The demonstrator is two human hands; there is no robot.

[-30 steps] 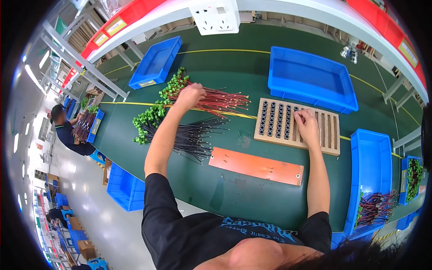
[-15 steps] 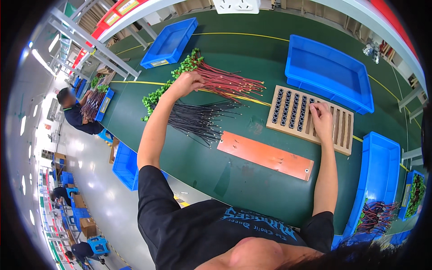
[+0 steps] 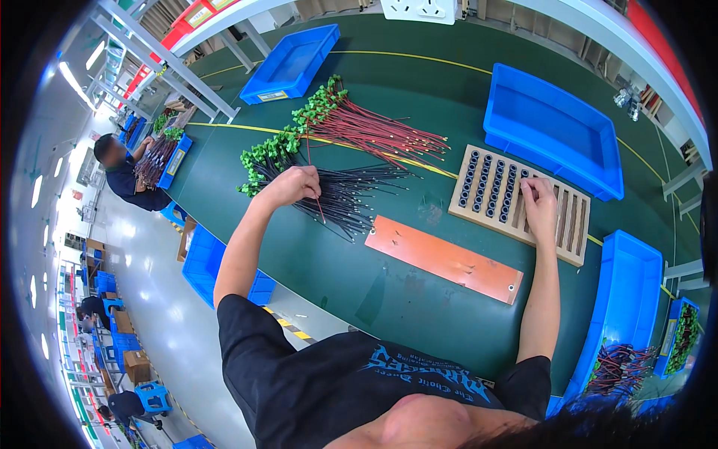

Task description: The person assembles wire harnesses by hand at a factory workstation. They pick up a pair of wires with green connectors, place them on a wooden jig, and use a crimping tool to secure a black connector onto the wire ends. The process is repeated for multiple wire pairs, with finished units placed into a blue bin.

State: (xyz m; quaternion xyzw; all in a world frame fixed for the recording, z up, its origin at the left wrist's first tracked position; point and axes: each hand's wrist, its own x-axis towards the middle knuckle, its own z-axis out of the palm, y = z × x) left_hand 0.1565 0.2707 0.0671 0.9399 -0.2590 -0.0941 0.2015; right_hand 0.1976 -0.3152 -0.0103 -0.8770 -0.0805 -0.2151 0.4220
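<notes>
My left hand (image 3: 293, 186) is closed on a red wire, over the near side of a bundle of black wires (image 3: 340, 196) with green connectors. The wire runs up and down past my fingers. Beyond lies a fan of red wires (image 3: 389, 135), also with green connectors at one end. Over a wooden rack (image 3: 566, 217) with parallel grooves, my right hand (image 3: 540, 203) has its fingers pinched at the fourth row of small black ring-shaped parts (image 3: 488, 182). Whatever those fingertips hold is hidden.
An orange strip (image 3: 443, 258) lies on the green table in front of me. Blue bins stand at the back left (image 3: 292, 63), back right (image 3: 553, 123) and right (image 3: 624, 288), the last with wires inside. A co-worker (image 3: 123, 176) handles wires at the far left.
My left hand has come from the red wires toward me, over the black bundle, with a red wire in it. My right hand stays at the rack. The whole view has shifted slightly.
</notes>
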